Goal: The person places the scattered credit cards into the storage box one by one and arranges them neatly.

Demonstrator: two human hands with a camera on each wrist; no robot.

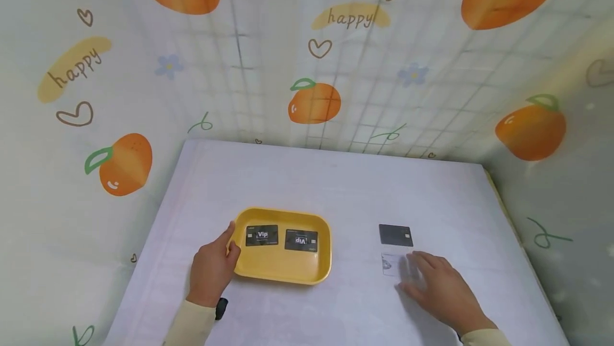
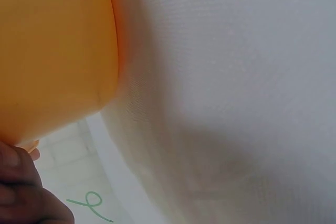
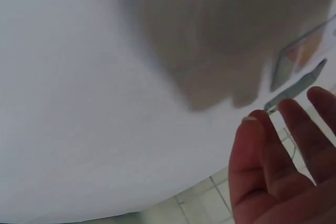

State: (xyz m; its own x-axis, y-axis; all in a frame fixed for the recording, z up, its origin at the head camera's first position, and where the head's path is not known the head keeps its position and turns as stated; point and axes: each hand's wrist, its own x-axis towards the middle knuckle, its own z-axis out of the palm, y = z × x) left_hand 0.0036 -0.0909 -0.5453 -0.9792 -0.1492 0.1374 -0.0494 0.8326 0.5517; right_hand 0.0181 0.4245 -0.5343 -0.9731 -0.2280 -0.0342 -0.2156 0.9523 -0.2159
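Observation:
My left hand grips the left rim of a shallow yellow tray. Inside the tray lie two black cards marked "Vip", a left one and a right one, side by side. In the left wrist view, fingers meet the edge of the tray. My right hand hovers with loosely bent fingers over a pale, clear-looking card, partly hiding it. Just beyond that card is another black card. The right wrist view shows nothing between the thumb and fingers.
A white-covered table carries everything. Behind it and along both sides hangs a pale cloth printed with oranges, hearts and "happy". A dark band circles the left wrist.

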